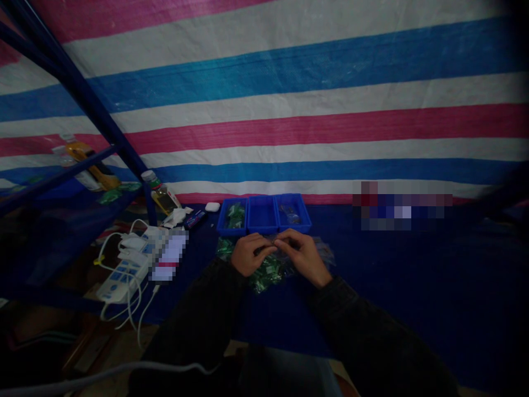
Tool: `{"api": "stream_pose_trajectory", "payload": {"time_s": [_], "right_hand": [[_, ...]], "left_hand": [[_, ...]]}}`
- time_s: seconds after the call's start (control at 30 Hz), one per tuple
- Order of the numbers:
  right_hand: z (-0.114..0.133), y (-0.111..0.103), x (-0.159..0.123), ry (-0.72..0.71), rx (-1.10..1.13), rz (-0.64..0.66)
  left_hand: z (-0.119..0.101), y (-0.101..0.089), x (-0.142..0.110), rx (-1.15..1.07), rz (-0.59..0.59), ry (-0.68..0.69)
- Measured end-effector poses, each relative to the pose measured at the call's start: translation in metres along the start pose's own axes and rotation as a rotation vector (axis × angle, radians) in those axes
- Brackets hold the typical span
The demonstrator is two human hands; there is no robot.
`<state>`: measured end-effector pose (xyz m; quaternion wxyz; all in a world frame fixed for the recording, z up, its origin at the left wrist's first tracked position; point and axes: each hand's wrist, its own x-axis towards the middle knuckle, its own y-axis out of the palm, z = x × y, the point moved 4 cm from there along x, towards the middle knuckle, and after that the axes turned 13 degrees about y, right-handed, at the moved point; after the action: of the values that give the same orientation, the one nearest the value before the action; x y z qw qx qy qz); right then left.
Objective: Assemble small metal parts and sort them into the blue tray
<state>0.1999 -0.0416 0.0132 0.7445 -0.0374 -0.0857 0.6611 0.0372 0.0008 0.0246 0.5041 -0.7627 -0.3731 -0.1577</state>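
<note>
My left hand point(249, 255) and my right hand point(305, 256) meet in front of the blue bins, thumbs and fingertips pinched close together. Between them is something small that I cannot make out. Beneath the hands lies a pile of shiny green packets point(264, 277). Clear plastic packets point(325, 251) spread out beside and under my right hand. Just beyond stand three joined blue bins: the left bin point(220, 223) holds green packets, the blue floor of the middle bin point(263, 215) shows, and the right bin point(306, 215) holds clear packets.
To the left lie a white power strip point(119, 281) with tangled cables and a phone point(169, 256) with a blurred screen. A bottle point(159, 193) and a white earbud case point(212, 207) stand farther back. A blue metal frame point(88, 102) rises at left, before a striped tarp point(289, 60).
</note>
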Motion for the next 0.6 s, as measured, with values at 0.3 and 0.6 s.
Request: {"api": "stream_pose_trajectory", "payload": {"time_s": [0.3, 0.6], "right_hand": [[-0.0046, 0.0039, 0.0009, 0.1, 0.044, 0.065], [-0.0045, 0.0005, 0.0013, 0.072, 0.015, 0.004]], "left_hand": [[0.0, -0.003, -0.0007, -0.022, -0.058, -0.056], [-0.0016, -0.003, -0.0003, -0.019, -0.044, -0.118]]}}
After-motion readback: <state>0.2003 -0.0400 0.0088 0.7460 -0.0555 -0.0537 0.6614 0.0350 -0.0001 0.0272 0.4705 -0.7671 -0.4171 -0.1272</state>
